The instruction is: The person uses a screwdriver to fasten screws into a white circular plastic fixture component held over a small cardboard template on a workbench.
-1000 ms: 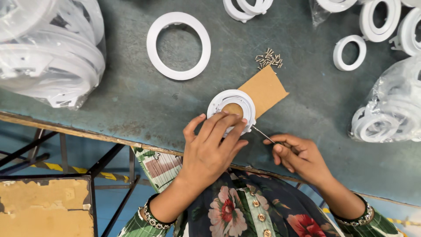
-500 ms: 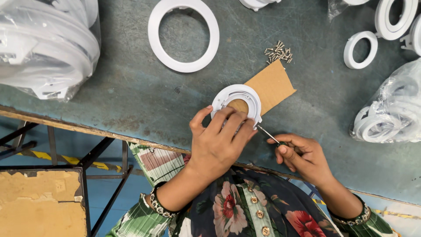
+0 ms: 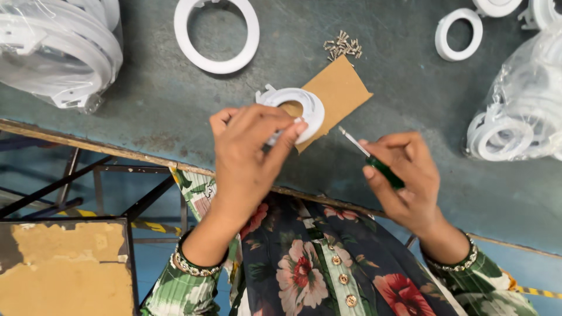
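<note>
On the grey-green worktop near its front edge, the left hand (image 3: 252, 153) pinches the near rim of a small white plastic ring housing (image 3: 293, 108) between thumb and fingertips (image 3: 297, 127), the other fingers curled close together over it. The ring housing lies partly on a brown cardboard square (image 3: 336, 93), which rests flat on the table. Just right of it, the right hand (image 3: 404, 181) is closed around a green-handled screwdriver (image 3: 374, 161), fingers wrapped tight on the handle, the thin metal shaft pointing up-left toward the ring without touching it.

A clear plastic bag of white rings (image 3: 55, 50) sits at the far left corner, and a second clear bag of white rings (image 3: 518, 114) sits at the right edge; neither shows a label. A little heap of small metal screws (image 3: 342, 47) lies just beyond the cardboard, a large white flat ring (image 3: 216, 35) lies to its left, and a smaller white ring (image 3: 458, 34) lies well to the right.

Compared with half a second ago, the left hand has lifted off the ring's centre to its near rim, and the screwdriver tip has drawn slightly away.
</note>
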